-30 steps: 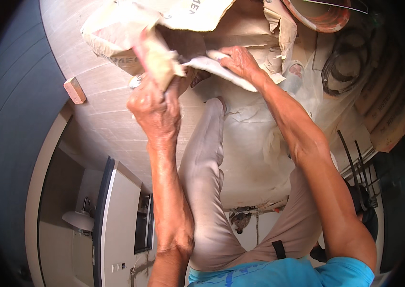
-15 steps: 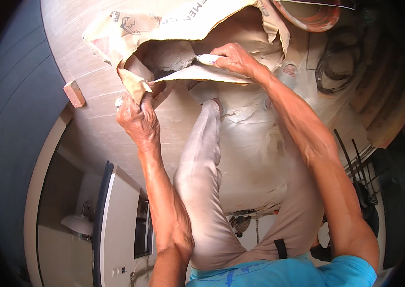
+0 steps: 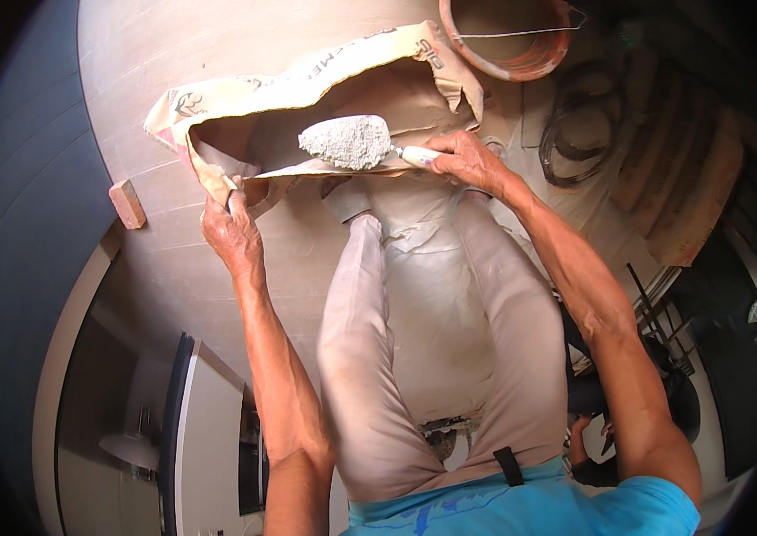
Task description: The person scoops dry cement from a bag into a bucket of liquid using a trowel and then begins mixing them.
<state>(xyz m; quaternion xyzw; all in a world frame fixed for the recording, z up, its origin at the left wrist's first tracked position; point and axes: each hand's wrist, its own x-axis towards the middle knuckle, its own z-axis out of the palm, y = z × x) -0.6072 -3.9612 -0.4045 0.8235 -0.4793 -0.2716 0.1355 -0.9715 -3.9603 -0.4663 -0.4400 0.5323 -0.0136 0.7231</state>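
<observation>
Bag point(image 3: 334, 79): one, left hand point(image 3: 233, 234) pinching edge | trowel point(image 3: 418, 156): one, bearing powder point(image 3: 347, 143), right hand point(image 3: 468, 163) gripping | brick point(image 3: 128, 205): one

I wear a bright blue short-sleeved shirt point(image 3: 544, 506) with darker print point(image 3: 421, 518), beige trousers point(image 3: 356, 357) and a black strap point(image 3: 508, 466).

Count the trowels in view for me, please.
1: the trowel, loaded with pale powder, is in the right hand at the mouth of the open paper bag. Others may be hidden inside the bag.
</observation>
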